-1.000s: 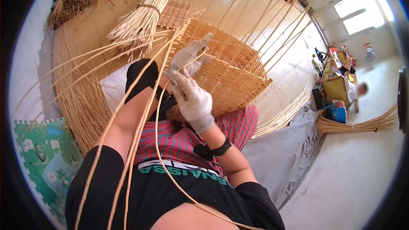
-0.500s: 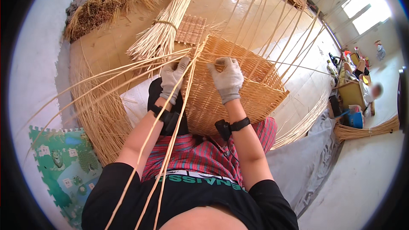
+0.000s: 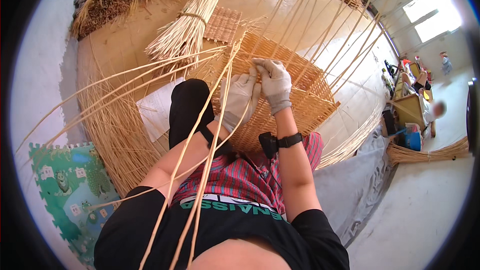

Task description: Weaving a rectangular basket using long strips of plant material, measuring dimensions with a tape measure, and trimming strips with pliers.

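A rectangular basket of tan wicker (image 3: 312, 101) rests tilted over my lap, with upright stakes (image 3: 327, 30) rising from its far side. Both my hands wear pale work gloves and meet above the basket's weave. My left hand (image 3: 241, 95) has its fingers closed around a thin wicker strand (image 3: 202, 160), which trails down across my left forearm. Fingertips pinched, my right hand (image 3: 275, 81) touches the left one and grips the strand's other part, mostly hidden. Several loose canes (image 3: 195, 142) stick out from the basket's left corner, some leftward, some towards my chest.
A tied bundle of canes (image 3: 185, 25) lies beyond, beside a small woven panel (image 3: 222, 25). Loose canes (image 3: 112, 135) cover the floor at left, near a green play mat (image 3: 65, 180). More bundles (image 3: 112, 7) stand far left. Another person (image 3: 434, 112) sits at right near a blue bucket (image 3: 413, 140).
My left hand has moved right to meet my right hand, which shifted slightly right. The thin strand that stretched out to the right now runs down to the lower left.
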Available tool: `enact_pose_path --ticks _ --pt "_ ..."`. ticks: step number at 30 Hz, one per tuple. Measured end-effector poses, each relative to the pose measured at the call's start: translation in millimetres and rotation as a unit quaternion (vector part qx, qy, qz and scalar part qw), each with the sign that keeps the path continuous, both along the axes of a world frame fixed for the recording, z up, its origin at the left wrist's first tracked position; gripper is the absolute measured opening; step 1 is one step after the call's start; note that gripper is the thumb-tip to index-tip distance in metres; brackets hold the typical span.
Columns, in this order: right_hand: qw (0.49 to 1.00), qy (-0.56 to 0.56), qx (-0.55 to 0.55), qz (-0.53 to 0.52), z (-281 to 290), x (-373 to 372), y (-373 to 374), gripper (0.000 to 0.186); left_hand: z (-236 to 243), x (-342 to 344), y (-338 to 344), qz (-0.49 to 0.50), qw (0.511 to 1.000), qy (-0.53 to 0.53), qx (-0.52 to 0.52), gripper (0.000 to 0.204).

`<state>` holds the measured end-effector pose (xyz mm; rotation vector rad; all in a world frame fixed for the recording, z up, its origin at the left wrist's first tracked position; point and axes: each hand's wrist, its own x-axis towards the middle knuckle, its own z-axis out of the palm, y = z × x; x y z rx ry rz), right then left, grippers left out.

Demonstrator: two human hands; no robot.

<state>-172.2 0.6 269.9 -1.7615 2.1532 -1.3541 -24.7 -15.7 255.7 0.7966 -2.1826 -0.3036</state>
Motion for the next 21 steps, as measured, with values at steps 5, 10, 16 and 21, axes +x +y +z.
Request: enact_pose_path --ticks 5,10,16,21 --pt "1.000 0.019 0.007 0.008 -4.2 -0.1 -4.7 0.021 -7.7 3.3 -8.6 -0.030 0.999 0.005 0.016 0.046" --pt "1.000 0.002 0.018 0.012 -2.9 0.9 -4.5 0.023 -14.9 7.7 -16.1 -0.091 0.995 0.027 0.039 0.043" --pt "0.999 -0.021 0.035 0.015 0.7 4.0 -5.6 0.024 -26.7 6.0 -22.5 -0.104 0.990 0.067 0.062 0.036" --pt "0.999 -0.015 0.040 0.010 2.2 6.3 -5.6 0.024 -28.9 8.5 -22.3 -0.113 0.989 0.076 0.054 0.024"
